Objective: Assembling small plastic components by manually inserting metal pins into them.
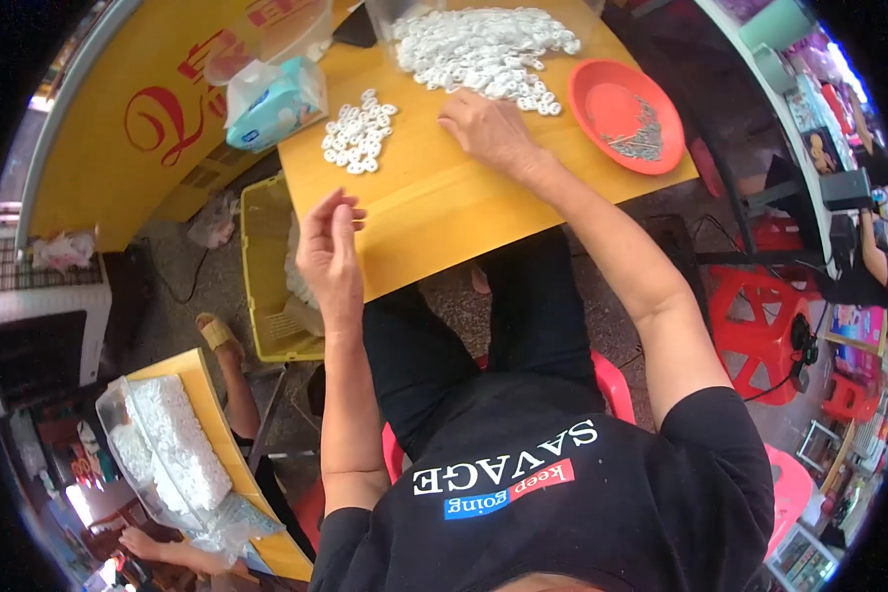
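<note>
Small white oval pieces with holes form a large pile [483, 49] at the far side of the yellow table [434, 212]. My right hand [488, 130] is at the near left edge of that pile, fingers bent down and together; whatever is in them is hidden. Over the table's left edge, my left hand [332, 247] is raised with its fingers loosely curled and a little apart, and nothing shows in it. A smaller group of white pieces [358, 136] lies beyond it. To the right, a red plate [602, 84] carries many thin metal pins [643, 138].
A tissue pack [276, 104] stands at the table's far left corner. Below that side is a yellow crate [257, 286]. Another person's hand [143, 543] is near a clear bin of white pieces [173, 444] at lower left. Red stools [760, 326] stand at right.
</note>
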